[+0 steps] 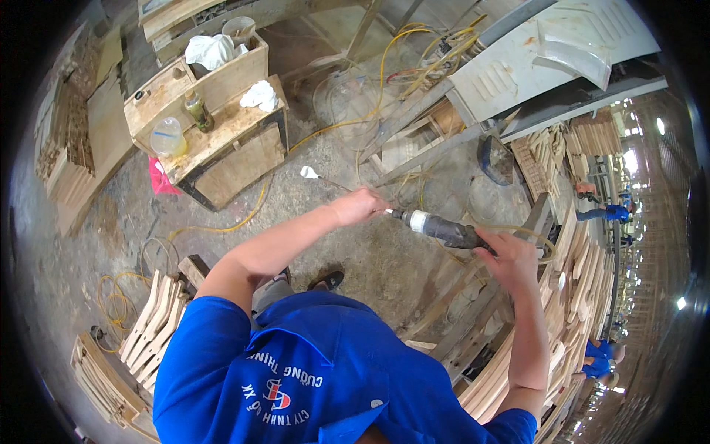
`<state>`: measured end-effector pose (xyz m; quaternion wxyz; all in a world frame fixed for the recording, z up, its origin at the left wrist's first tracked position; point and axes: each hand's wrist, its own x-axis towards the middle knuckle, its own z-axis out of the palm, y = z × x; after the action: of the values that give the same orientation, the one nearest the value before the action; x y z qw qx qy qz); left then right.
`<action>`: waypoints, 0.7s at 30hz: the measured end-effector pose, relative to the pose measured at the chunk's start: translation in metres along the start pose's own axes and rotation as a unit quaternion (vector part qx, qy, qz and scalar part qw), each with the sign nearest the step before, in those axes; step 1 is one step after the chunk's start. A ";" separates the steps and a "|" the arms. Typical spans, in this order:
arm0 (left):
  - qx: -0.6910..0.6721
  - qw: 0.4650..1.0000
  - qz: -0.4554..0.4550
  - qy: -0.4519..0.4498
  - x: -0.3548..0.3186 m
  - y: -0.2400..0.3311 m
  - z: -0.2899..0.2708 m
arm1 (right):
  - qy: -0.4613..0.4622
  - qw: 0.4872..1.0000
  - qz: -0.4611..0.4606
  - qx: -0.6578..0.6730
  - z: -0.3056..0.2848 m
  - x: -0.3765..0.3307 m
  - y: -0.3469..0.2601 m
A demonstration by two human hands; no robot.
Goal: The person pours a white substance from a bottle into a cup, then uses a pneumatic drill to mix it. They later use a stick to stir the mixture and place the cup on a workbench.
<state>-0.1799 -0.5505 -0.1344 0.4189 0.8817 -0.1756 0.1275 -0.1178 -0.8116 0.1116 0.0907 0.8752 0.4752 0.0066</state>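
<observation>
A dark, cylindrical hand-held power tool (451, 231) with a white band near its front lies across in front of me, above the floor. My right hand (510, 259) is closed on its rear end. My left hand (360, 206) is closed near the tool's narrow front tip, its fingers round a thin rod. This rod (334, 183) sticks out beyond the left hand and ends in a small white head (309, 172). My fingers hide whether the rod joins the tool.
At the far left stands a wooden box bench (229, 159) with a bottle (198, 111), a plastic cup (168, 137) and white cloths. Yellow hose (251, 214) trails over the floor. Stacked wooden parts (580, 288) line the right; a metal-topped machine (547, 59) stands far right. People work beyond.
</observation>
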 end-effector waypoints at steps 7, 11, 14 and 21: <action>0.083 0.989 -0.118 0.008 -0.025 -0.047 0.086 | -0.103 0.995 -0.010 -0.017 0.080 0.036 0.003; 0.053 0.986 -0.155 0.024 -0.045 -0.091 0.144 | -0.197 0.978 -0.051 -0.037 0.147 0.062 -0.006; 0.031 0.980 -0.195 0.037 -0.063 -0.136 0.192 | -0.266 0.960 -0.066 -0.048 0.199 0.087 -0.020; -0.078 0.947 -0.287 0.120 -0.100 -0.266 0.309 | -0.295 0.949 -0.083 -0.073 0.350 0.163 -0.060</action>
<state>-0.1357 -0.6162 -0.5466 0.5230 0.8377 0.1275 0.0922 -0.0444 -0.6972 -0.2546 0.2907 0.7869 0.4961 -0.2241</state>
